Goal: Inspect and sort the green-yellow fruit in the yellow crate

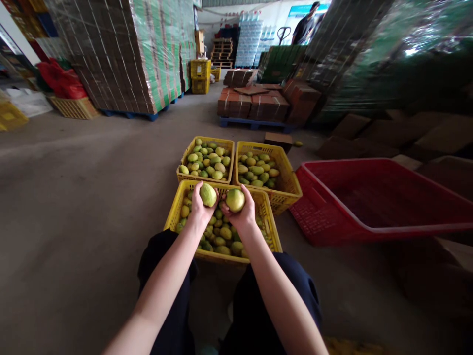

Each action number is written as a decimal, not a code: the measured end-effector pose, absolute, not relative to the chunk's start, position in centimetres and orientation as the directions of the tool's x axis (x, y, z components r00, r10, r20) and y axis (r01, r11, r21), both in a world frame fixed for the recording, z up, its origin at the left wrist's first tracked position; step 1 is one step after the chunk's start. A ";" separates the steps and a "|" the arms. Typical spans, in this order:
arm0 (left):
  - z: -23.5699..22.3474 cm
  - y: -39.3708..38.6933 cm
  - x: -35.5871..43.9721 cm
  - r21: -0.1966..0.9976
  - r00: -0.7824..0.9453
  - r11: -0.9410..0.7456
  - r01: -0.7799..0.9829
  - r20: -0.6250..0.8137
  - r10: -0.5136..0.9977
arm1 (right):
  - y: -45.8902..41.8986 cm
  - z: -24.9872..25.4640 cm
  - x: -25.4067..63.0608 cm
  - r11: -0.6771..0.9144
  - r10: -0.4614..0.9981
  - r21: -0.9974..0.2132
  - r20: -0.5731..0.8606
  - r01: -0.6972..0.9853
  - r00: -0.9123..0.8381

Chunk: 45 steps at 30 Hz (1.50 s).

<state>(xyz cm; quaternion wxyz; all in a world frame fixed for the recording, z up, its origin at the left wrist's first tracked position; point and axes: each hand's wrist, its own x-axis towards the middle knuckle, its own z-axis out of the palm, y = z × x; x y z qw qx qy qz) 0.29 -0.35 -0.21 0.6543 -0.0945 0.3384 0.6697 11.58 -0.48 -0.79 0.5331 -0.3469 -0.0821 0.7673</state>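
Observation:
My left hand [200, 209] is wrapped round a yellow-green lemon [208, 195], its fingers curled along the sides. In my right hand [245, 213] rests a second, rounder lemon [235, 200], cupped between thumb and fingers. Both hands are held close together above a yellow plastic crate [275, 235], which stands between my knees. Many green and yellow lemons [220, 240] lie in that crate, partly hidden by my hands and forearms. Just behind it, two more yellow crates, a left one [203, 179] and a right one [286, 198], hold similar fruit.
A large red crate [314, 217] stands to the right, near flattened cardboard [399, 135]. Strapped cardboard stacks [269, 106] lie on a blue pallet ahead. Wrapped pallet loads [111, 54] rise on both sides. A person [306, 24] stands at the back near a pallet jack handle [284, 33].

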 end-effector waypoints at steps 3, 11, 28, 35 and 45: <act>-0.1 -0.4 0.3 0.332 -0.125 0.097 -0.938 -0.586 0.801 | -0.5 -1.0 11.8 -0.417 0.889 -0.489 -0.395 -0.766 -0.231; 0.0 -0.3 0.3 0.336 -0.120 0.122 -0.934 -0.617 0.778 | -0.4 -1.6 11.8 -0.446 0.882 -0.494 -0.384 -0.746 -0.274; -0.9 -0.1 0.8 0.346 -0.042 0.210 -0.915 -0.597 0.801 | -0.5 -0.9 11.5 -0.478 0.855 -0.455 -0.435 -0.752 -0.281; -0.6 -0.2 1.0 0.386 -0.065 0.216 -0.897 -0.598 0.799 | -0.4 -0.7 11.1 -0.406 0.899 -0.529 -0.378 -0.745 -0.221; -0.4 -0.1 0.9 0.378 -0.104 0.185 -0.907 -0.628 0.771 | -0.2 -0.9 11.5 -0.483 0.838 -0.471 -0.494 -0.738 -0.233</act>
